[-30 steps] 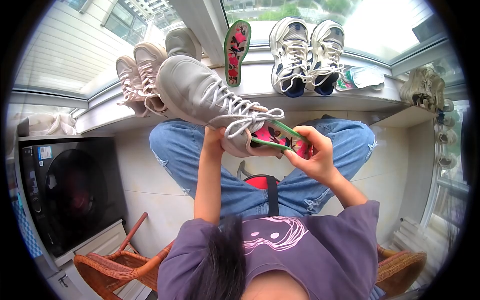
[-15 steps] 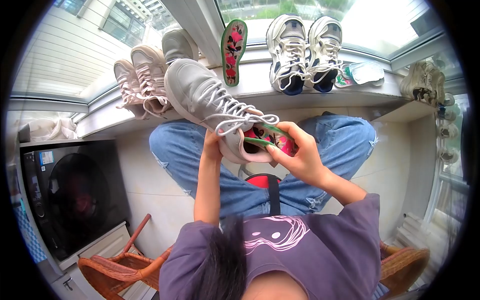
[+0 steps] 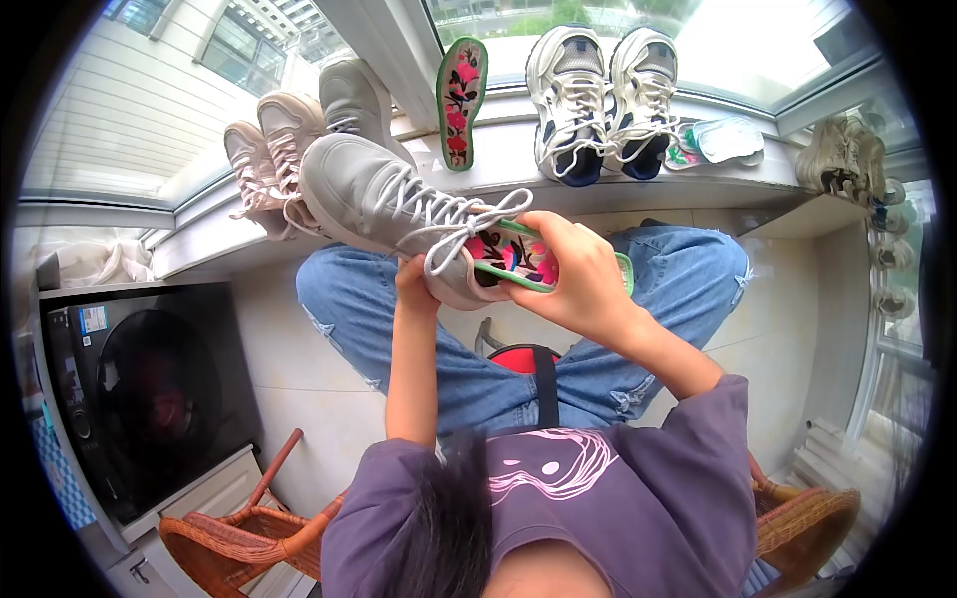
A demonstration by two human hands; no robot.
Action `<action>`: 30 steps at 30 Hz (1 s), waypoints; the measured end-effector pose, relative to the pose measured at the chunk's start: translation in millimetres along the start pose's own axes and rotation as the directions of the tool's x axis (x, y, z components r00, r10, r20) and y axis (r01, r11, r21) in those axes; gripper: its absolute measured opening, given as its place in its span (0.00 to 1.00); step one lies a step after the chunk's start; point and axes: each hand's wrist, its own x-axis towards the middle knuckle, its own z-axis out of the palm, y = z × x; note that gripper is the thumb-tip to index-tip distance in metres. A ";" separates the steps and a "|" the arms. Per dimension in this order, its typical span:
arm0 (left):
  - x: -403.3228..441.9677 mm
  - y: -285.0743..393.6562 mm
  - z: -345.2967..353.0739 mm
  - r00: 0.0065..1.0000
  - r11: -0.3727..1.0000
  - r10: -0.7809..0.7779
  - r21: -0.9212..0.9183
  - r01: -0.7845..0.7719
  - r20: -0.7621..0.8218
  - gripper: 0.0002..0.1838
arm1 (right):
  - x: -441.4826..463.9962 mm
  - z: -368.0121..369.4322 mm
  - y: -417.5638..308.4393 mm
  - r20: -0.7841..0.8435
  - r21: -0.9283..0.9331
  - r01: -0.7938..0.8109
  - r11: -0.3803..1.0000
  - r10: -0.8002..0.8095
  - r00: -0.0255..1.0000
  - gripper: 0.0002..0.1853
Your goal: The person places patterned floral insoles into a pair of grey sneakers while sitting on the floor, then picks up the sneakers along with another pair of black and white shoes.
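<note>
The left hand [image 3: 417,284] is curled closed around the heel end of a gray sneaker [image 3: 349,204], gripping it from below and the near side. The sneaker is held up above the person's lap, tilted, its toe pointing away to the upper left and its opening toward the right hand [image 3: 576,277]. White laces [image 3: 454,227] are tied in a bow over the tongue.

The right hand is partly closed, its thumb and fingers pinching the opposite edges of a floral insole [image 3: 503,254]. This insole has a green border and pink and dark flowers; one end is at the sneaker's opening, while the other shows past the far side of the palm. How far it reaches inside is hidden.

Ahead, on a white windowsill [image 3: 508,149], a second insole [image 3: 461,105] with a matching pattern is beside the window frame; whether it leans or lies flat is hard to tell. To its right are two white-and-navy sneakers [image 3: 572,110], side by side, with pale flat items [image 3: 726,142] just beside them. To its left are another gray sneaker [image 3: 356,105] and two pinkish-beige sneakers [image 3: 290,140].

The person sits with knees spread in blue jeans [image 3: 374,304]. A black front-loading washing machine [image 3: 155,389] is at the left.
</note>
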 end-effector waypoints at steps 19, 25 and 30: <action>16.0 -4.8 33.9 0.975 0.968 -0.130 -0.192 0.164 0.181 0.35 | 31.0 -24.5 17.4 0.133 0.413 -0.206 0.887 0.165 0.977 0.19; 16.9 24.3 64.4 0.714 0.346 0.699 0.884 -0.316 -0.018 0.24 | 32.1 -27.1 3.5 -0.069 0.199 -0.128 0.972 0.144 0.987 0.15; 10.6 59.1 121.4 0.776 -0.372 0.252 0.798 -0.474 0.579 0.08 | 33.7 -19.4 3.9 -0.118 0.159 -0.110 0.981 0.129 0.985 0.16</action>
